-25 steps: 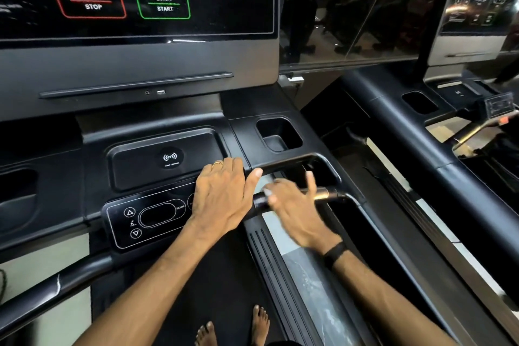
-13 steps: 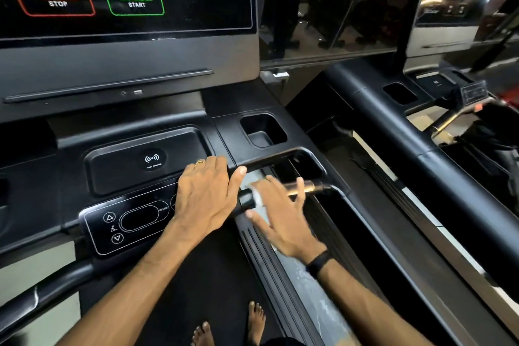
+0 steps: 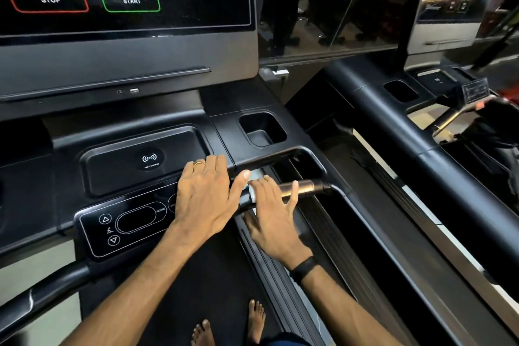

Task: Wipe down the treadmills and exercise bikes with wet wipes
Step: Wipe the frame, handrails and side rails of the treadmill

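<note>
The left hand (image 3: 206,196) lies flat and relaxed on the glossy incline keypad (image 3: 126,222), unmoved. Beside it, the right hand (image 3: 273,213) has slid inward along the round metallic pulse grip (image 3: 304,187), pressing the white wet wipe (image 3: 252,194) beneath curled fingers; wiping of this handlebar continues.
</note>
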Available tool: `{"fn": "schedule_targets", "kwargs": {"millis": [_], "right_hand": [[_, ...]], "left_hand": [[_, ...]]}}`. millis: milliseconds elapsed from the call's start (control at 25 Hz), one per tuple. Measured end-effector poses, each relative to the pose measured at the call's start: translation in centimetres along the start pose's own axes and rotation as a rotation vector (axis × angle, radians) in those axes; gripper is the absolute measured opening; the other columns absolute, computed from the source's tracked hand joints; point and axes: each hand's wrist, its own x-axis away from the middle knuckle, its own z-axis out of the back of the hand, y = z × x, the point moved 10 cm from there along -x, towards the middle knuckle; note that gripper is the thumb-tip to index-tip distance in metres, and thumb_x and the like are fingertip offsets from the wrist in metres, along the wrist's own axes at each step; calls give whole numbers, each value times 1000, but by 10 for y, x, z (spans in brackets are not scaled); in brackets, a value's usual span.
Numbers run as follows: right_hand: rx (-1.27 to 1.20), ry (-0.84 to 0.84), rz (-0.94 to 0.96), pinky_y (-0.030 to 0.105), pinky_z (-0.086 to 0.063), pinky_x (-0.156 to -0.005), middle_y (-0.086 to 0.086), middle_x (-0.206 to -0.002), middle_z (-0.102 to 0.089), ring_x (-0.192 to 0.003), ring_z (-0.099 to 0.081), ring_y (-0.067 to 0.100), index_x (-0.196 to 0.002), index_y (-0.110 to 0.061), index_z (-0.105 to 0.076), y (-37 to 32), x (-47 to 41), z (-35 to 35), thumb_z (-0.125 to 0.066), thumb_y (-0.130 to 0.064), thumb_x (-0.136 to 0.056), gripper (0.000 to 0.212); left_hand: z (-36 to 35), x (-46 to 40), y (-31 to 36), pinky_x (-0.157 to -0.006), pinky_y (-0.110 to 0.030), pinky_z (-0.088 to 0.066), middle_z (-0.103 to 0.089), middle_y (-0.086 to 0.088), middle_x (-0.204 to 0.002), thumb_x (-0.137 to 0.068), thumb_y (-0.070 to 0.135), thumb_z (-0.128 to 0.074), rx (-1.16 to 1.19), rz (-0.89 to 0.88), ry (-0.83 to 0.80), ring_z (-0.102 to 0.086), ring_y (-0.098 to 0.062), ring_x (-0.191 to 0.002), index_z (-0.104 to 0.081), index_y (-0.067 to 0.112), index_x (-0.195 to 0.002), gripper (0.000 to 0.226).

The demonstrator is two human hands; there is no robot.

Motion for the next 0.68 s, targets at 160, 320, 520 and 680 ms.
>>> {"fn": "schedule_targets", "kwargs": {"millis": [160,320,520,680], "right_hand": [[-287,-33,154,46,18,-119,-19,-157,-29,-149,-17,1,-154,-39,-23,2,9,20,-37,-18,-104,56],[-410,7,99,45,6,-122,-32,-133,-54,-134,-44,-5,-135,-56,-46,19,-9,31,-40,-21,-105,47],[-812,-12,24,21,-49,-86,-17,-98,-73,-94,-66,0,-110,-26,-70,20,-65,33,-52,-12,-103,24],[-754,200,-4,21,-48,-93,-7,-110,-73,-106,-65,3,-114,-14,-73,44,-118,52,-54,-6,-100,25]], "left_hand": [[1,3,-4,-83,-41,-47,-64,-7,-89,-101,57,-11,16,24,12,-62,-27,-80,-62,9,-104,70],[3,1,-6,-79,-39,-50,-67,-6,-87,-103,56,-14,40,57,15,-64,-26,-79,-65,11,-101,69],[2,-11,-10,-63,-35,-49,-71,-3,-75,-100,57,-14,35,180,-42,-67,-25,-68,-70,16,-87,71],[7,-20,-19,-53,-32,-37,-65,-4,-61,-97,59,-10,57,324,-44,-65,-29,-60,-55,19,-64,69]]}}
